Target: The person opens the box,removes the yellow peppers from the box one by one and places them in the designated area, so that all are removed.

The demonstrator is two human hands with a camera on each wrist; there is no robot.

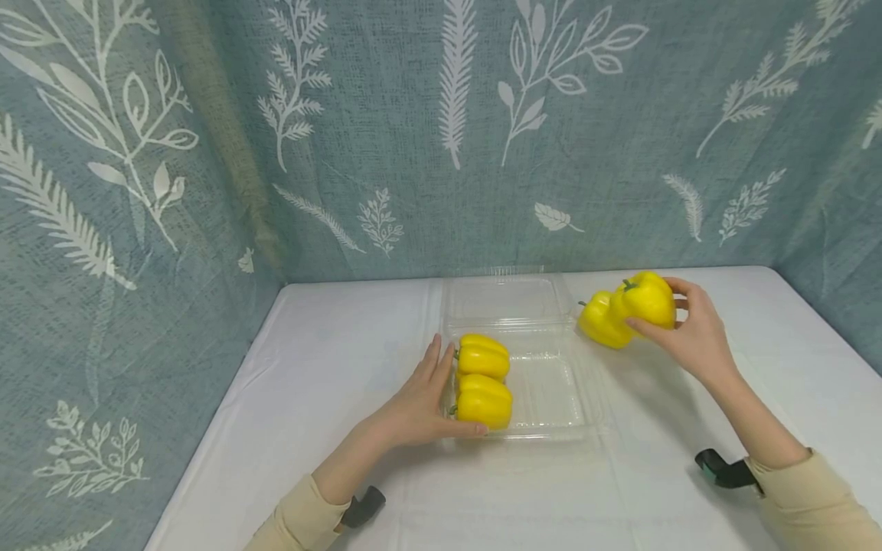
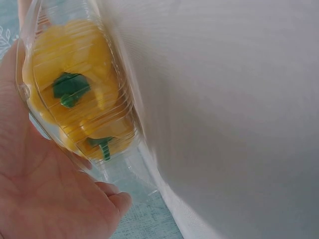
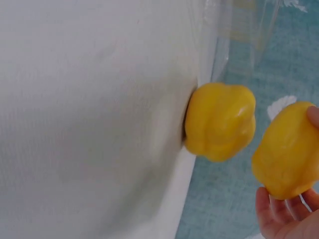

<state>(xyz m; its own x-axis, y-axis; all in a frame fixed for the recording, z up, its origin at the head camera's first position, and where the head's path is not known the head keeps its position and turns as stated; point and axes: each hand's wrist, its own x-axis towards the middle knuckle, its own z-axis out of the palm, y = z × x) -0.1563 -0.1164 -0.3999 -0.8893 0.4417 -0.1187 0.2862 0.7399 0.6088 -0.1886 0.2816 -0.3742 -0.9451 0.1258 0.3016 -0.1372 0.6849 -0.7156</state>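
My right hand (image 1: 698,334) grips a yellow bell pepper (image 1: 650,299) above the table, thumb on the near side and fingers round the back. In the right wrist view, the held pepper (image 3: 289,152) is apart from another bell pepper (image 3: 219,122) on the cloth. That second pepper (image 1: 601,325) lies just right of a clear plastic clamshell box (image 1: 551,390). Two more yellow peppers (image 1: 484,402) lie in the box's left half, stems facing left. My left hand (image 1: 418,405) rests against the box's left side and front-left corner, fingers straight; its wrist view shows green stems (image 2: 71,88) through the plastic.
The box's hinged lid (image 1: 504,300) lies folded back behind its base. White cloth covers the table (image 1: 331,360). A blue-green leaf-patterned curtain (image 1: 413,138) hangs behind and at both sides. Dark wrist-worn devices (image 1: 726,470) sit below both wrists.
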